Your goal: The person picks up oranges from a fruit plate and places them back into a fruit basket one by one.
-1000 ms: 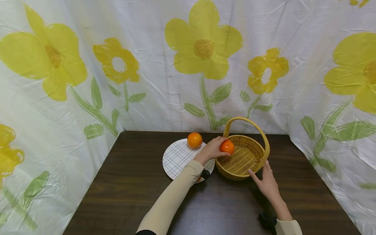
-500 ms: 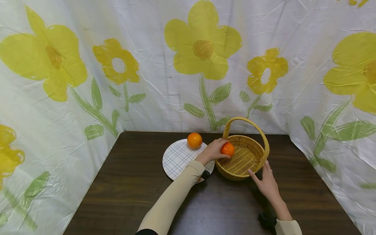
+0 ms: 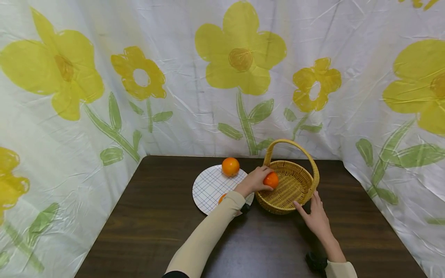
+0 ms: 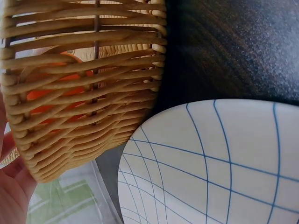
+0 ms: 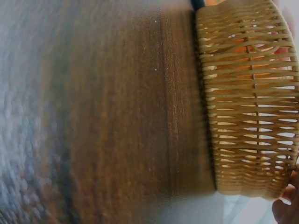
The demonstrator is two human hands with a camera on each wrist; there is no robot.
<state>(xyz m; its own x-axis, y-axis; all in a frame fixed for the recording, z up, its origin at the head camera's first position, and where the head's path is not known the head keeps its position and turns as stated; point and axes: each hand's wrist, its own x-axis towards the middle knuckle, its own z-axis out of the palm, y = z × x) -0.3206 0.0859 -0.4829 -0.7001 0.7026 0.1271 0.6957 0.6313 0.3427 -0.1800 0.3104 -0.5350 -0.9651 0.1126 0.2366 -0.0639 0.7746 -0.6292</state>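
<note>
In the head view, my left hand (image 3: 255, 181) grips a round red-orange fruit (image 3: 271, 180) inside the left rim of a yellow wicker basket (image 3: 278, 208) with a tall arched handle. Through the weave in the left wrist view, the fruit (image 4: 58, 93) shows red-orange, with fingers (image 4: 16, 186) at the rim. My right hand (image 3: 316, 218) rests at the basket's right front side, its fingers extended beside the handle's base and its thumb at the rim. The right wrist view shows the basket wall (image 5: 252, 107) close up, with fingertips at its lower right.
Left of the basket, a round white plate (image 3: 205, 189) with blue grid lines bears an orange (image 3: 230, 166) near its back edge. Another orange-coloured fruit (image 3: 222, 198) is mostly hidden by my left sleeve. A flowered curtain (image 3: 180, 127) hangs behind the dark wooden table (image 3: 149, 220).
My left hand has moved slightly right and lower with the fruit, deeper into the basket. More of the fruit behind my left sleeve shows. The right hand and the basket stay put.
</note>
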